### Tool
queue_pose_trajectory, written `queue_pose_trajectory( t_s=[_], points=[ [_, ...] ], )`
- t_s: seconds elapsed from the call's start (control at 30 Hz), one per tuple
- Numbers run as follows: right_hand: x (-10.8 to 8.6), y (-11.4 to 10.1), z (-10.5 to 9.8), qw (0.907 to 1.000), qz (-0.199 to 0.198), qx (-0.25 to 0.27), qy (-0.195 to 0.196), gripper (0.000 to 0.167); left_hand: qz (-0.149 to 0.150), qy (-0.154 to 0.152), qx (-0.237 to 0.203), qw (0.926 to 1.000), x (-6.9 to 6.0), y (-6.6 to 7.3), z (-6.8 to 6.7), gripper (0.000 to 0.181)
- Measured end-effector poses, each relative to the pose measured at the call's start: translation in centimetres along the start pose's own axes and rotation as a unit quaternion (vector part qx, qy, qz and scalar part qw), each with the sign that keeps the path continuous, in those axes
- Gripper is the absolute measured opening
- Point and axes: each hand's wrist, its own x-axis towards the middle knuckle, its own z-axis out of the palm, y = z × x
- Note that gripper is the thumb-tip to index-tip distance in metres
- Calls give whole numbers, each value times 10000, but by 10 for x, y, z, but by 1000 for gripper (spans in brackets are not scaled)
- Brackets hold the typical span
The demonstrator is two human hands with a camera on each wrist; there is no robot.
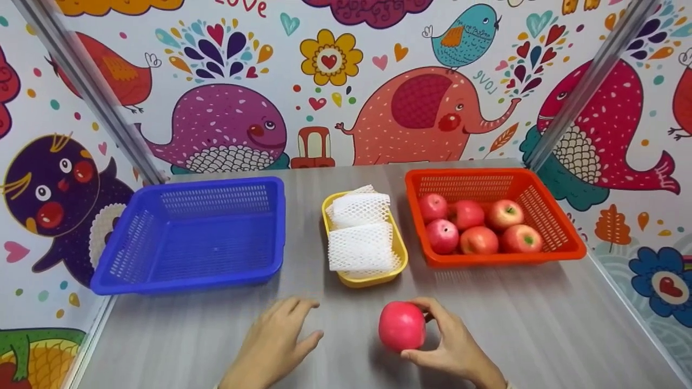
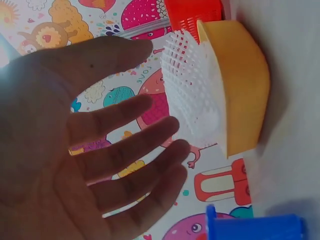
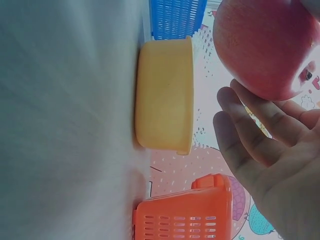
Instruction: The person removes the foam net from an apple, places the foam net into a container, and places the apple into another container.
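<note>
A red apple is held in my right hand, between the thumb and fingers, above the front of the table. In the right wrist view the apple sits against the fingertips, its hollow end toward the palm. My left hand is to the left of the apple with fingers spread and holds nothing. The left wrist view shows the left hand apart from the yellow basket. White foam net sleeves lie piled in that yellow basket, ahead of both hands.
At the back left stands a blue plastic basket with nothing in it. An orange-red basket at the back right contains several apples. Printed cartoon panels with metal corner posts border the grey table.
</note>
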Motion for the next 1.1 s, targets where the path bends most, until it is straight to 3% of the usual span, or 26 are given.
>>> queue_pose_trajectory(
  t_s=[0.17, 0.4, 0.63, 0.73, 0.9, 1.0, 1.1],
  points=[
    [2, 0, 0, 10000, 48, -35, -18, 72, -194, -8, -30, 9998, -7, -1, -1, 40],
    [5, 0, 1, 9994, -294, -143, 96, 76, -220, 56, -14, 9997, -5, -1, -1, 41],
    [8, 1, -9, 9990, -262, -333, 120, 77, -276, -51, -35, 9996, -8, -4, 2, 42],
    [19, 2, -28, 9973, -427, -547, 242, 78, -298, -111, -77, 9995, -9, -6, 3, 42],
    [52, 9, -77, 9888, -682, -1289, 316, 80, -392, -209, -177, 9989, -14, -8, 6, 43],
    [73, 13, -111, 9813, -297, -1887, 228, 82, -469, -317, -218, 9982, -16, -8, 6, 43],
    [96, 21, -145, 9704, 596, -2337, 72, 86, -549, -453, -226, 9972, -15, -8, 6, 43]
  ],
)
